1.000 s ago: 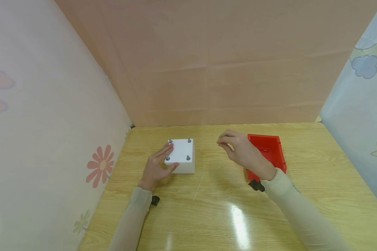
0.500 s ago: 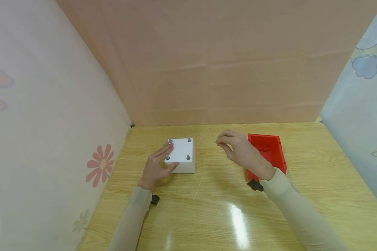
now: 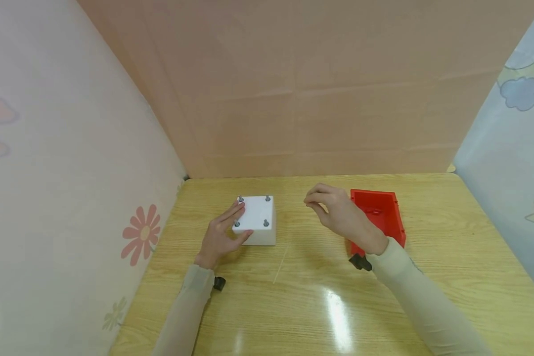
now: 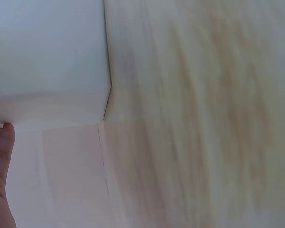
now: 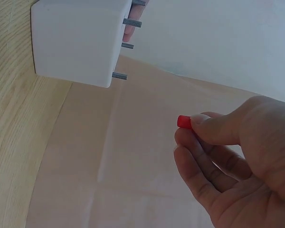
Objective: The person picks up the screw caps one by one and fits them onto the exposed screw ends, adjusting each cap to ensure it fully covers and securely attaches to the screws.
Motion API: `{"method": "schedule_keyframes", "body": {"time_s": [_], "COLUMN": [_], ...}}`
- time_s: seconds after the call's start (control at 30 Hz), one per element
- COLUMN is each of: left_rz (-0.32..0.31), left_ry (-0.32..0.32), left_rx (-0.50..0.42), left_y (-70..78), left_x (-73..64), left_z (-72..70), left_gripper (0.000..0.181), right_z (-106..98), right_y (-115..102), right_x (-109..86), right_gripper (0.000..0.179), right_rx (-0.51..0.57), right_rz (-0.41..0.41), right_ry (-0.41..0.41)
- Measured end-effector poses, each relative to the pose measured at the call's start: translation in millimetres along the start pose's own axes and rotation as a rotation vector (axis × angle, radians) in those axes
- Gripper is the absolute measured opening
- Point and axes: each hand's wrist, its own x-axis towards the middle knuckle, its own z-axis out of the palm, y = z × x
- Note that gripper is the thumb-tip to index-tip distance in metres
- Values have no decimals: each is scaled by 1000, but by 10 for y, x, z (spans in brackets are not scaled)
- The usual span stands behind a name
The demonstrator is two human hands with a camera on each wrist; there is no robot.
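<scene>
A white block (image 3: 260,237) stands on the table, with several threaded metal studs (image 5: 132,22) sticking up from its top. My left hand (image 3: 218,242) rests on its left side, straight fingers on the top face and thumb against the front edge. The left wrist view shows only a fingertip at the block's edge (image 4: 47,109). To the right of the block, apart from it, my right hand (image 3: 338,212) is raised above the table. Thumb and forefinger pinch a small red cylindrical piece (image 5: 184,122), seen clearly in the right wrist view.
A red open bin (image 3: 398,222) stands behind my right wrist, with some red pieces (image 3: 374,211) inside. The wooden table (image 3: 293,306) is bounded by a brown back sheet (image 3: 293,123) and patterned side panels. Black wrist-worn parts (image 3: 360,262) hang under my cuffs.
My right hand has drifted very slightly left toward the block, still pinching. The left hand and the block have stayed put.
</scene>
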Motion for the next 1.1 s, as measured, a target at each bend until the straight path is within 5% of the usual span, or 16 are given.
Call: {"method": "schedule_keyframes", "body": {"time_s": [1.1], "left_rz": [15], "left_ry": [8], "left_rx": [1], "left_y": [16], "left_x": [2], "left_z": [-2], "left_gripper": [64], "right_z": [46], "right_y": [-78], "right_x": [66], "right_gripper": [13], "right_rx": [25], "right_rz": [17], "right_ry": [-22]}}
